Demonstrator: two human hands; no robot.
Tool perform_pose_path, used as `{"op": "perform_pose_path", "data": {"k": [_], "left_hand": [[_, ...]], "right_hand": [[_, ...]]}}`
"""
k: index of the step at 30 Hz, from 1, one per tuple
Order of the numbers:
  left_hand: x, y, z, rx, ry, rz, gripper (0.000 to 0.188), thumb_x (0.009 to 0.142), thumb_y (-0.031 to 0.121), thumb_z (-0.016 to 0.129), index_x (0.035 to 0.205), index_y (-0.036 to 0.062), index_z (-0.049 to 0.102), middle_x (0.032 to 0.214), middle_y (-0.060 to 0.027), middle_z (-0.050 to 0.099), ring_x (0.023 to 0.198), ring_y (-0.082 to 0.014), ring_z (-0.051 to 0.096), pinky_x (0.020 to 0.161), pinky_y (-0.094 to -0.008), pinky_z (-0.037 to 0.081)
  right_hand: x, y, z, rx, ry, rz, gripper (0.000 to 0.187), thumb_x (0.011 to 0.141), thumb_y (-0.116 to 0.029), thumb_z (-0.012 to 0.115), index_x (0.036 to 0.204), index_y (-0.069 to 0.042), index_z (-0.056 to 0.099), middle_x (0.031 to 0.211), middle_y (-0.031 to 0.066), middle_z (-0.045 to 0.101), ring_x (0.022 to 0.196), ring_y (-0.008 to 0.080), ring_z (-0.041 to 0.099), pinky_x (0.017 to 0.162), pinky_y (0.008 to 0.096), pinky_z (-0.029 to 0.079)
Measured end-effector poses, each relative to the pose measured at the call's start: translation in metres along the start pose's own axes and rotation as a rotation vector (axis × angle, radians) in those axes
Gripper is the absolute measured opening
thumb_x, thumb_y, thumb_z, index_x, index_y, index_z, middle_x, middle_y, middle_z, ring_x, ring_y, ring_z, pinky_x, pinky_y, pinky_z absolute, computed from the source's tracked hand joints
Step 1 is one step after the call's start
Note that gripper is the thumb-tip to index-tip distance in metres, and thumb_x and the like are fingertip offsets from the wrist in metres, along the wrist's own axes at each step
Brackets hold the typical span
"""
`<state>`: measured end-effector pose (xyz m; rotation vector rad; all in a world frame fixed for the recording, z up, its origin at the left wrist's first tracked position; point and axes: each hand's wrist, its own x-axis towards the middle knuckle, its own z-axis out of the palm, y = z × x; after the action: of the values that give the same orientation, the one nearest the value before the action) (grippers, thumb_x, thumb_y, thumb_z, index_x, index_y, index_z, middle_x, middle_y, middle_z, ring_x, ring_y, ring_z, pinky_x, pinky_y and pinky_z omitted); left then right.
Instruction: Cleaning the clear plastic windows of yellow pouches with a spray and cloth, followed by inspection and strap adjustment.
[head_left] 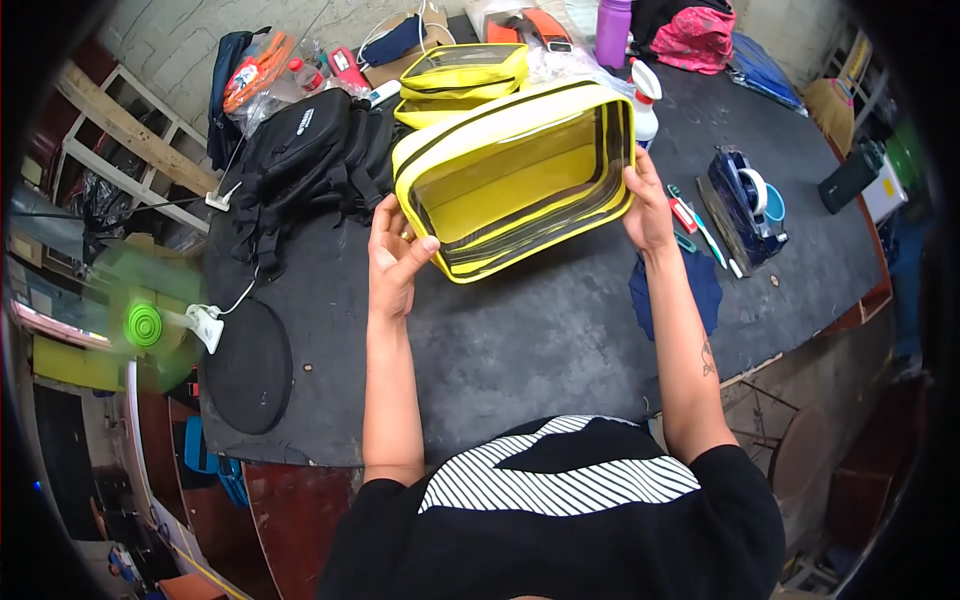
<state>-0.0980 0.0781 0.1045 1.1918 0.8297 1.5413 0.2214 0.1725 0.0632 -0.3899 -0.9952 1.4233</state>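
Between my two hands I hold up a yellow zippered pouch (520, 185) with a clear window and black zipper trim, above the dark table (520, 350). It looks empty through the window. My left hand (393, 260) grips its lower left corner, thumb on the front edge. My right hand (648, 203) grips the right side. Right behind it lie more yellow pouches (465, 72), stacked, with clear tops. A white spray bottle (645, 105) stands just beyond my right hand. Near my right forearm lies a dark blue cloth (705, 295), partly covered by the arm.
At left are a black backpack (300, 140), a round black disc (247, 365) and a green fan (143, 324) beside the table edge. At right sit a tape dispenser (748, 205), a toothbrush (712, 240) and a dark box-shaped device (851, 178). A purple bottle (611, 35) stands at the back.
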Motion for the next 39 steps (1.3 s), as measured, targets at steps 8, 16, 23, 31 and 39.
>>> {"op": "perform_pose_path", "data": {"k": [8,16,23,31,39], "left_hand": [[0.003,-0.007,0.010,0.062,0.129,0.002,0.081,0.084,0.020,0.069,0.149,0.0112,0.021,0.130,-0.0115,0.051,0.116,-0.0212,0.052,0.096,-0.0341,0.044],[0.000,-0.052,-0.028,0.051,0.025,-0.809,0.087,0.091,0.073,0.020,0.127,0.0011,0.053,0.096,-0.0178,0.069,0.069,-0.0323,0.070,0.058,-0.0375,0.061],[0.001,-0.051,-0.035,0.080,0.049,-0.797,0.086,0.091,0.073,0.021,0.127,0.0012,0.053,0.099,-0.0178,0.069,0.071,-0.0318,0.070,0.059,-0.0359,0.061],[-0.028,-0.035,-0.064,-0.333,0.395,-0.193,0.043,0.098,0.032,0.041,0.127,0.0028,0.052,0.122,-0.0127,0.061,0.111,-0.0244,0.060,0.095,-0.0394,0.049],[-0.156,0.043,-0.151,-0.174,0.700,0.042,0.043,0.091,0.023,0.042,0.130,0.0062,0.047,0.125,-0.0111,0.056,0.114,-0.0245,0.056,0.097,-0.0373,0.046]], "right_hand": [[0.003,-0.006,0.007,-0.072,0.025,0.049,0.044,0.099,-0.031,0.046,0.134,-0.003,0.044,0.127,0.0077,0.055,0.118,0.0174,0.053,0.101,0.0333,0.041],[0.025,-0.004,0.020,-0.909,0.206,0.254,0.064,0.096,-0.064,0.030,0.087,-0.009,0.060,0.071,-0.0041,0.049,0.061,0.0078,0.037,0.056,0.0239,0.027],[0.036,-0.002,0.027,-0.995,0.168,0.272,0.072,0.096,-0.064,0.029,0.073,-0.001,0.055,0.063,0.0037,0.050,0.060,0.0142,0.044,0.058,0.0303,0.034],[0.032,0.019,0.066,-0.783,-0.166,0.076,0.059,0.098,-0.057,0.035,0.118,-0.007,0.061,0.100,-0.0024,0.058,0.089,0.0097,0.049,0.078,0.0264,0.040],[0.101,0.065,0.077,-0.890,-0.357,0.105,0.037,0.093,-0.028,0.061,0.121,-0.003,0.061,0.107,0.0081,0.057,0.094,0.0157,0.056,0.085,0.0293,0.045]]}}
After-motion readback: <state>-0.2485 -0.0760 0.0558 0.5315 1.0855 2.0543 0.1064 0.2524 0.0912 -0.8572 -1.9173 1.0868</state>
